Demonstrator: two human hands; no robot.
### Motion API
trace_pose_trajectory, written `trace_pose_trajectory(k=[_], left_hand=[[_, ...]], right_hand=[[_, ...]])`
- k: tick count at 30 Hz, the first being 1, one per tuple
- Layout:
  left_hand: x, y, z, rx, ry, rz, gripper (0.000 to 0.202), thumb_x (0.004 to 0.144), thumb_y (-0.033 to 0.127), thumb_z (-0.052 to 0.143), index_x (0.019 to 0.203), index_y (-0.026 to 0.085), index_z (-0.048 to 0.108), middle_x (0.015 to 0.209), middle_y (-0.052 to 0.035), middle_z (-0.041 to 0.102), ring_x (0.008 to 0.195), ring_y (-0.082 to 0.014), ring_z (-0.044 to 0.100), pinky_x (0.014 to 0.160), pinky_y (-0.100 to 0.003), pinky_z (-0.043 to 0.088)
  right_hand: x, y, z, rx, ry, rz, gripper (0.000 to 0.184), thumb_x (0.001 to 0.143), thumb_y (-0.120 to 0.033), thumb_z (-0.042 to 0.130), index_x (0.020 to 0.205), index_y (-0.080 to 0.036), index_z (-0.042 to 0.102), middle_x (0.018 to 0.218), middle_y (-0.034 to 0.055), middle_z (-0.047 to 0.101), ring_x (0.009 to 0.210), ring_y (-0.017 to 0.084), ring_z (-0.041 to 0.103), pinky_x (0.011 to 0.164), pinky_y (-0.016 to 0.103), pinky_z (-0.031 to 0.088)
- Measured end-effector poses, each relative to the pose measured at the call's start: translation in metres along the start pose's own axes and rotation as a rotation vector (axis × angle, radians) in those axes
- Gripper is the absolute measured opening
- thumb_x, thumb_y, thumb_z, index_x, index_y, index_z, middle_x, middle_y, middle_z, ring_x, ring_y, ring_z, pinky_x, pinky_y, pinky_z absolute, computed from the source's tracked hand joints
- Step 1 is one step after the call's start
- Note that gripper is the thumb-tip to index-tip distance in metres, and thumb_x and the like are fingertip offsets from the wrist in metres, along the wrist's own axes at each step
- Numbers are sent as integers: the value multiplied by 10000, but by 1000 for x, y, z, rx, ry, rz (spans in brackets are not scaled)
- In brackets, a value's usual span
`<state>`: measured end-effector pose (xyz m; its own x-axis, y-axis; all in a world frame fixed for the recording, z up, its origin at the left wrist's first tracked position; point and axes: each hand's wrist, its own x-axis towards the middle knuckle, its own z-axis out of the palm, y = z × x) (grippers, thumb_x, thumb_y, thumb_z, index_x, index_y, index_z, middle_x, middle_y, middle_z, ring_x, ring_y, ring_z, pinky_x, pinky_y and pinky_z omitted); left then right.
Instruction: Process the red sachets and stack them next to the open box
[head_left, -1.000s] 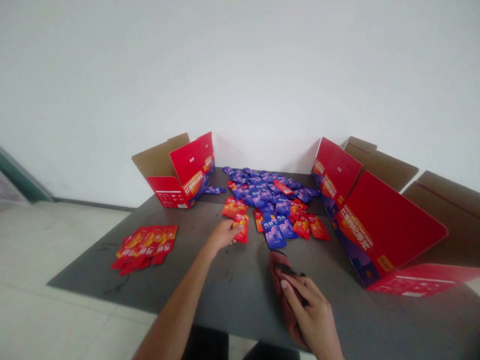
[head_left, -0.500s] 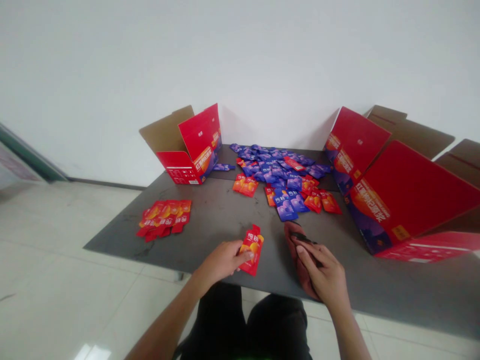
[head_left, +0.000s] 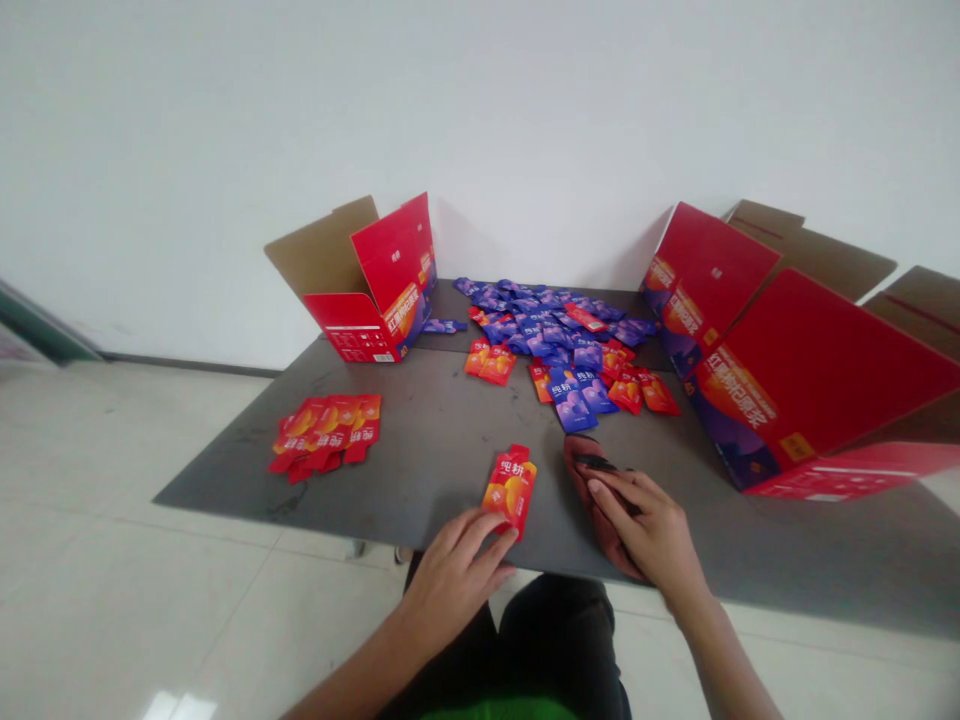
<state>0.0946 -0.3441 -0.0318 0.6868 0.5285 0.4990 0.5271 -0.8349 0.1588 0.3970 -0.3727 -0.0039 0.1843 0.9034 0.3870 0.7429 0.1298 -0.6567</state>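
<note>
1. Could push the flat red-and-orange foil pouch (head_left: 511, 485) over the near edge of the dark grey tabletop (head_left: 420, 430), if drawn too far back.
2. Could crumple or flip it by pressing on one end alone.
3. Could drag the soft reddish-brown cloth bundle (head_left: 609, 545) off the same edge by lowering the right hand (head_left: 651, 528).
4. Bent at the left hand's (head_left: 465, 558) fingers, palm down, with tips at the pouch's lower end; cannot tell whether pinched or only touching.
5. Clamped, on the right, on the cloth bundle, beside a small black object (head_left: 594, 462) of unclear kind.
6. Lying between both hands, in the pouch's case, well apart from the fanned red-and-orange pouches (head_left: 330, 430).
</note>
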Motion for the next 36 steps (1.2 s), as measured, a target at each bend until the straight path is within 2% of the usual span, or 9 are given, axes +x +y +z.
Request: trace_pose_trajectory(k=[6,10,12,15,20,24,29,32,36], left_hand=[[-8,-8,7,-36,98,106,288,1058,283,545,1302,182,662,1322,-81,695,1218,-243,633,998,-392,563],[-12,-9,15,-68,135,94,198,1051,243,558,1144,187,724,1151,-45,767,1092,-206,691,960,-367,577],[-12,-9,15,-68,137,85,184,1048,238,568,1118,192,731,1109,-29,781,1055,-186,708,941,-350,582],[-10,-9,13,-28,154,105,217,1050,273,579,1201,196,715,1208,-30,770,1162,-176,695,965,-332,573],[-8,-9,9,-33,180,109,221,1065,287,559,1190,201,720,1225,-29,769,1168,-163,709,987,-319,564],[-6,-9,5,-76,208,117,189,1058,266,573,1125,185,730,1173,-36,786,1121,-175,732,957,-326,574],[-5,-12,1,-133,185,119,219,1071,222,527,1089,186,742,1078,-46,804,1014,-165,758,925,-328,582],[-5,-13,1,-120,208,138,190,1063,234,556,1113,189,734,1146,-41,794,1082,-168,747,938,-316,572],[-6,-12,2,-124,232,139,157,1051,227,587,1106,190,729,1161,-21,791,1092,-156,747,933,-301,563]], right_hand=[[20,-54,9,-38,-52,-241,277,1014,-365,606,1266,-349,721,1110,42,694,1028,187,663,905,331,531],[17,-81,44,-91,-335,-527,252,1019,-363,596,1231,-353,732,1032,38,693,963,178,648,820,305,539],[24,-76,60,-115,-406,-589,232,1021,-381,590,1192,-347,744,1018,30,697,952,171,648,809,292,537],[56,-54,72,-215,-359,-571,255,1031,-394,569,1202,-326,746,1038,44,701,967,178,650,823,295,533],[114,-37,58,-469,-264,-566,264,1031,-384,561,1130,-282,784,1008,78,703,949,205,647,829,317,521],[87,-64,43,-384,-204,-535,297,1043,-382,544,1254,-297,735,1059,71,693,994,192,636,863,309,515],[34,-77,56,-229,-465,-689,258,1032,-406,564,1205,-341,744,978,27,676,906,151,629,786,270,512],[57,-55,64,-276,-418,-622,274,1038,-419,550,1212,-332,743,1008,34,679,933,153,636,804,271,510],[109,-34,54,-440,-315,-574,294,1039,-413,544,1153,-278,779,997,70,694,923,181,632,799,298,502]])
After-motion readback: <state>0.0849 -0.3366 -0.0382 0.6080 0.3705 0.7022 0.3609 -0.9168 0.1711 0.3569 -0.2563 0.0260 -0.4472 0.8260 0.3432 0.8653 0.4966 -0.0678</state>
